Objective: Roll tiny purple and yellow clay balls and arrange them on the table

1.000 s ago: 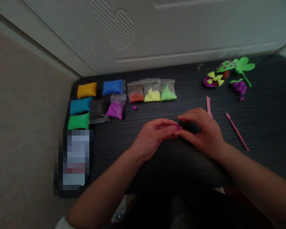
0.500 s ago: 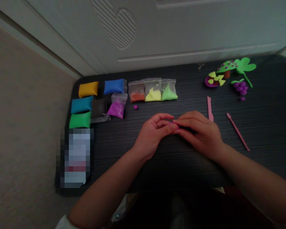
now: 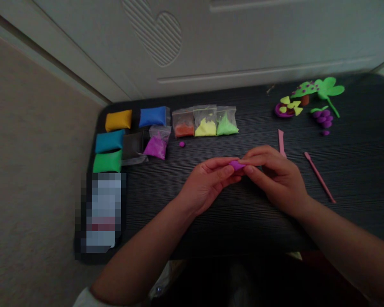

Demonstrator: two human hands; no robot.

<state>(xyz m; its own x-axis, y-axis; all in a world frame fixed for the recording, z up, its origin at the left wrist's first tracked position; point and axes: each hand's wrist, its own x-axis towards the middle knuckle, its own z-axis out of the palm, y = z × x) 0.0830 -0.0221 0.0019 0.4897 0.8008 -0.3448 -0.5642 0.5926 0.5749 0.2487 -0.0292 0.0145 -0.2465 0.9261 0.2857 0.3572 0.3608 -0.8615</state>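
A small lump of purple modelling clay [image 3: 237, 165] is pinched between my two hands above the dark table [image 3: 185, 230]. My left hand [image 3: 211, 179] grips its left side between thumb and fingers. From the right, my right hand [image 3: 277, 175] closes thumb and fingertips on its other end. Fingers cover part of the clay. Beyond my right hand lies a pink clay knife [image 3: 281, 143], its near end hidden behind the hand. A thin pink modelling tool [image 3: 320, 177] rests farther right. A tiny purple clay ball [image 3: 182, 144] sits on the table past my left hand.
Opened bags of red clay [image 3: 184, 129], yellow clay [image 3: 206, 126], light green clay [image 3: 227, 125] and purple clay [image 3: 156, 147] stand at the back left, near several coloured packs. A blurred-out phone [image 3: 104, 213] lies front left. Finished clay figures, including purple grapes [image 3: 322, 117], are back right.
More of the purple clay now shows between my fingertips. My right hand has shifted slightly right, and the left hand's fingers have changed their hold around the lump.
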